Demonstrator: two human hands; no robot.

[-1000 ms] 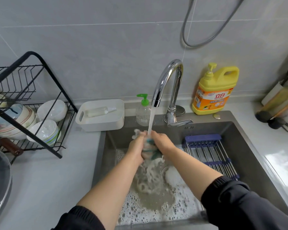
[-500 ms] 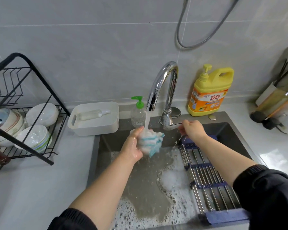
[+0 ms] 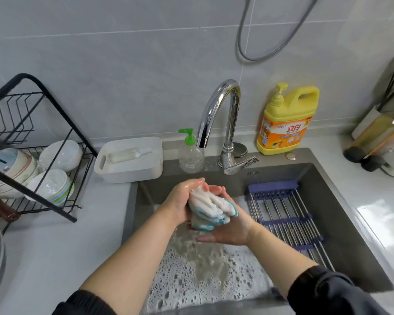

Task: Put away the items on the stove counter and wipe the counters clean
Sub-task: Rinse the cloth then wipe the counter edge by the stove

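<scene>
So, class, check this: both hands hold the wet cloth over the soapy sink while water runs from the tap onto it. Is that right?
Not quite. The head view shows no water leaving the tap: nothing falls from its spout. The rest stands: the left hand and right hand both hold the wet cloth over the soapy sink.

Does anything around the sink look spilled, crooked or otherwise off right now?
Nothing stands out. Grey suds lie in the sink, which fits the wet cloth that the left hand and right hand grip over it. No water runs from the tap, and I see no spill on the counter.
</scene>
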